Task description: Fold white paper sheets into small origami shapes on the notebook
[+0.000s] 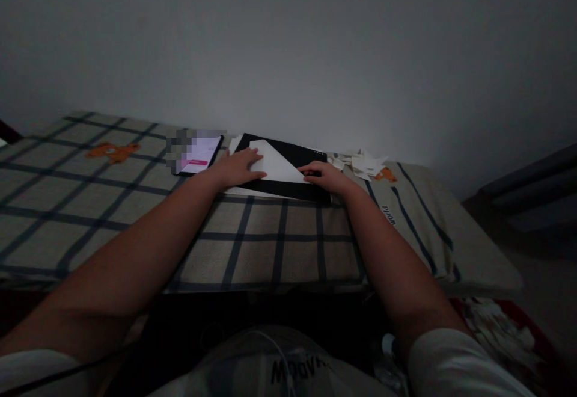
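Note:
A white sheet of paper (277,165), tapering to a point on its right, lies on a flat black board or folder (306,190). My left hand (237,167) rests on the paper's left end, thumb and fingers spread. At the pointed right end, the fingers of my right hand (322,175) are drawn together on the paper's tip. More white sheets stick out from under the black board at its left and lower edges.
A tablet (198,155) with a lit screen lies left of the board. White paper scraps (360,162) are heaped to the right. A checked cloth (279,246) covers the table, which meets a grey wall (288,48). A red container of crumpled paper (500,331) is below right.

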`<control>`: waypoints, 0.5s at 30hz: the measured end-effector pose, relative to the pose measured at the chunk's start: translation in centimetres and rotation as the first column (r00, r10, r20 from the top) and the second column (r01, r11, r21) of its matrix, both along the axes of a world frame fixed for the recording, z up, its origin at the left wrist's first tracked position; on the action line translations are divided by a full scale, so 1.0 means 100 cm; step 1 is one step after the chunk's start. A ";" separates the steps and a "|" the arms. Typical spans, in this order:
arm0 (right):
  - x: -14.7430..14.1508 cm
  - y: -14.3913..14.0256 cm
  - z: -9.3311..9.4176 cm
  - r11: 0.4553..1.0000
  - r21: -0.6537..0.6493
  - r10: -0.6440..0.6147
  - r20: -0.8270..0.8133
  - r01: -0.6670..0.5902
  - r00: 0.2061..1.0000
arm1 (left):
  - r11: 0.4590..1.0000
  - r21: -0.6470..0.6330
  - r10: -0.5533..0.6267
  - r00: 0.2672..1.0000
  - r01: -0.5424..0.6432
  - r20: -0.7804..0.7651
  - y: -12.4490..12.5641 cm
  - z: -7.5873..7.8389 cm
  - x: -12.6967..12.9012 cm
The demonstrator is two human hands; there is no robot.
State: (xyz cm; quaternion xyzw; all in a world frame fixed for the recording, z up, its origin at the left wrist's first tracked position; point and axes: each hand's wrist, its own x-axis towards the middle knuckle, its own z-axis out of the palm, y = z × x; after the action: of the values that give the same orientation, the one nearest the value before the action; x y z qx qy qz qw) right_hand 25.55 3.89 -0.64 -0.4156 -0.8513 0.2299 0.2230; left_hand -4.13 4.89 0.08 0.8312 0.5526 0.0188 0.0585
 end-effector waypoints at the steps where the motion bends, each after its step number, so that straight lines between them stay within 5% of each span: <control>1: 0.000 0.000 0.000 1.000 -0.004 0.002 0.000 -0.002 1.000 | 1.000 0.004 0.000 1.000 0.001 -0.006 0.000 0.000 0.000; 15: 0.007 0.003 -0.002 0.994 -0.093 0.041 -0.101 -0.050 0.994 | 0.999 -0.035 0.011 1.000 -0.011 0.007 -0.004 0.006 0.002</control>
State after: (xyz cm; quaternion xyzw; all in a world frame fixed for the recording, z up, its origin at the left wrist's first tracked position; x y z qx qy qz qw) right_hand 26.26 4.15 -0.81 -0.3944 -0.8365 0.2957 0.2392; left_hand -3.92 4.52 0.67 0.8269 0.5571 0.0124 0.0751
